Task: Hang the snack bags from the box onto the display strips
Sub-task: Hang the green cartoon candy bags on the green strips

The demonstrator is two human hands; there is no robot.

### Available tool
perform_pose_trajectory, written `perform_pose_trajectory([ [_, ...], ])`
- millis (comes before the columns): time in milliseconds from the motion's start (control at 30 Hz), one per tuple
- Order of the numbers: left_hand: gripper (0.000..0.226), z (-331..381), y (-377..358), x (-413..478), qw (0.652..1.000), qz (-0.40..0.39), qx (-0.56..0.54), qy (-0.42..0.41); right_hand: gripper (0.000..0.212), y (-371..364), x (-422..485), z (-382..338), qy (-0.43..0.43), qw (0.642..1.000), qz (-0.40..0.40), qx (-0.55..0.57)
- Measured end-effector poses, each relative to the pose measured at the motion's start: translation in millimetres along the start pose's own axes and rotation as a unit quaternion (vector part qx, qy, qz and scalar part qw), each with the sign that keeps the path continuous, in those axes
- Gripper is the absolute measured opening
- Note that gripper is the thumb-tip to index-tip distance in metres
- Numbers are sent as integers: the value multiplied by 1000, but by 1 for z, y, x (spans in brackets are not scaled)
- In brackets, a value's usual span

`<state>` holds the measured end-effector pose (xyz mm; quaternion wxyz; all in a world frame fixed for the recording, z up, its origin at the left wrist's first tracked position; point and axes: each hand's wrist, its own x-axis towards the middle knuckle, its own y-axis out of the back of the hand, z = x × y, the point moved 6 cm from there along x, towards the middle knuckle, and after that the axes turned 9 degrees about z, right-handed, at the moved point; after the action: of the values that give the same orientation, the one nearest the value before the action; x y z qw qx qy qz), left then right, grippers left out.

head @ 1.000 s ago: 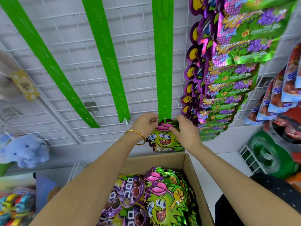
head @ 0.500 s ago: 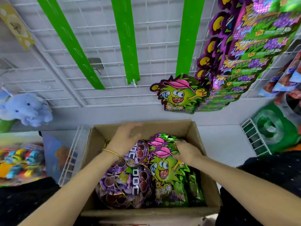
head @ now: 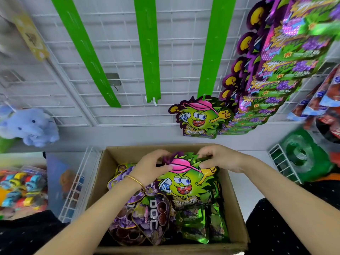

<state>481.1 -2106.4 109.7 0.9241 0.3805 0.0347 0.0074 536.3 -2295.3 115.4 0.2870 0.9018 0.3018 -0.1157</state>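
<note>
The left hand (head: 150,168) and right hand (head: 222,159) have come down into the box (head: 237,208) and each grips a top corner of the next bag (head: 184,181). Above them the hung bag (head: 199,116) now dangles unheld from the green strip (head: 213,52): one placed, another starting.

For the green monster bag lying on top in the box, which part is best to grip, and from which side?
Likely the top edge above the pink cap, reached from the far end of the box. The green monster bag lies face up with that edge free; the left hand and right hand pinch it there.
</note>
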Motion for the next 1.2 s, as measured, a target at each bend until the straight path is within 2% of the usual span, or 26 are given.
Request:
perform_pose_trajectory([
  [67,11,19,8,11,1000,11,-21,-10,22,12,-4,-13,28,999,15,22],
  [133,11,45,13,24,999,8,-21,-38,33,30,-5,-31,77,996,51,18],
  [167,10,59,16,30,998,11,-21,-56,30,39,-6,-42,106,991,80,16],
  [233,9,87,22,46,996,22,-13,-85,10,59,-8,-60,160,977,140,-11],
  [333,25,129,36,73,993,45,-42,-106,11,89,-6,-65,182,960,209,-19],
  [433,49,162,61,105,979,147,-108,-88,18,113,-6,-68,196,947,254,-7],
  [567,55,185,68,141,962,224,-141,-64,23,127,-6,-76,208,933,291,34],
  [633,54,185,64,150,960,229,-154,-46,28,129,-2,-78,208,930,302,24],
  [733,51,182,57,154,958,232,-162,-49,16,129,4,-76,197,934,299,17],
  [867,50,178,61,154,961,245,-110,-59,28,128,7,-75,199,924,326,4],
  [967,43,168,63,157,974,201,-89,-52,17,130,12,-81,204,911,358,-20],
  [1100,20,167,66,152,982,162,-79,-54,11,130,20,-96,206,894,393,-55],
  [1200,37,168,71,148,982,164,-75,-47,18,131,27,-109,207,879,422,-78],
])
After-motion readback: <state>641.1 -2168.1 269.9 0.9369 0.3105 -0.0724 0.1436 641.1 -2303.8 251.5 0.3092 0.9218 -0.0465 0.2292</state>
